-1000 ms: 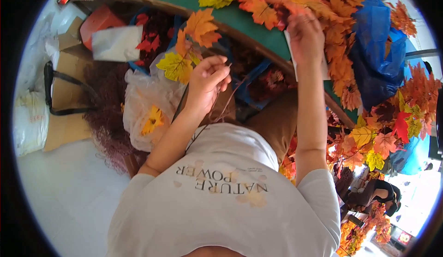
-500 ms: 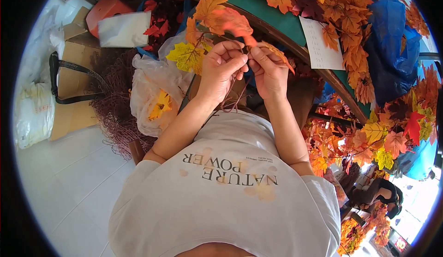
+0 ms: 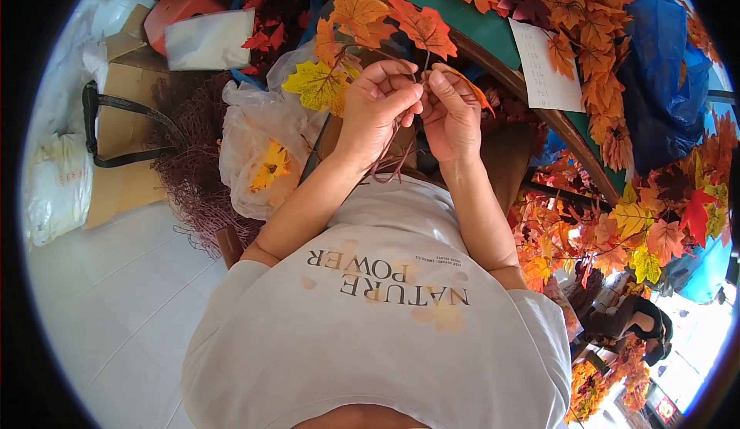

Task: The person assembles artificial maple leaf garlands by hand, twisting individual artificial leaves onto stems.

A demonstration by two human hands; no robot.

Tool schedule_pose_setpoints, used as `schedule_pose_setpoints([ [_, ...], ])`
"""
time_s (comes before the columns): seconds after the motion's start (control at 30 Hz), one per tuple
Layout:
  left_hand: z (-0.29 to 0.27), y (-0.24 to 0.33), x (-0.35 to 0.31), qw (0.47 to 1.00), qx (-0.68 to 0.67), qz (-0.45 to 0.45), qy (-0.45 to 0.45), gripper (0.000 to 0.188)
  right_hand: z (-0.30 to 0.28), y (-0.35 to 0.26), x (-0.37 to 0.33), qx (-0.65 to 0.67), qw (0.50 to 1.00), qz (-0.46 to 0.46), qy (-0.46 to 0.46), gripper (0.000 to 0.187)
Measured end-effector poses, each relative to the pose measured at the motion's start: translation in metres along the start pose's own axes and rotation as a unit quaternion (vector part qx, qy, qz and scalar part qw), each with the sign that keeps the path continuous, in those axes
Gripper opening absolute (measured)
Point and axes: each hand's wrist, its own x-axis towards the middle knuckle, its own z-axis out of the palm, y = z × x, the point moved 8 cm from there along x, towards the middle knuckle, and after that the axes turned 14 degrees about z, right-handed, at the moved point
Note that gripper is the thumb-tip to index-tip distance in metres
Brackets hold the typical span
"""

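My left hand is closed in a pinch on a thin brown artificial vine, whose loose strands hang below the fingers. Orange leaves and a yellow leaf on this vine spread beyond that hand. Close beside it, nearly touching, my right hand pinches thumb against fingers. Between the two hands rises a red-orange artificial maple leaf on a short dark stem; its lower end runs into the fingertips. Another orange leaf sticks out behind the right fingers. The exact joint between stem and vine is hidden.
A green table with a brown edge curves ahead, bearing piled leaf garlands and a paper sheet. A white plastic bag, a purplish vine tangle and a cardboard box stand left. Blue plastic hangs right.
The red-orange leaf, blurred and drooping over the fingers before, now stands upright above them. Both hands stay pinched close together with little shift.
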Motion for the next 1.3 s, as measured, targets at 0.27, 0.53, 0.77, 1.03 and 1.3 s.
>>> schedule_pose_setpoints([
  [0.27, -0.0008, -0.0014, 0.0002, 1.000, -0.002, -0.001, 0.005, 0.022, -0.0037, 0.0029, 0.0010, 0.011, 1.000, 0.003, 0.009, 0.015],
  [0.53, -0.0029, -0.0028, 0.0009, 1.000, 0.006, -0.003, -0.008, 0.022, -0.0044, 0.0050, 0.0026, 0.013, 1.000, 0.006, 0.003, 0.013],
  [0.77, -0.0047, -0.0065, 0.0008, 1.000, 0.005, -0.007, -0.003, 0.022, -0.0071, 0.0045, 0.0023, 0.019, 1.000, 0.002, 0.010, 0.013],
  [1.03, -0.0053, -0.0071, 0.0018, 1.000, 0.001, -0.008, -0.002, 0.023, -0.0074, 0.0053, 0.0016, 0.015, 1.000, 0.005, 0.016, 0.014],
  [1.3, -0.0060, -0.0087, 0.0019, 1.000, 0.005, -0.008, -0.004, 0.025, -0.0093, 0.0035, 0.0001, -0.016, 0.999, -0.025, 0.020, 0.014],
])
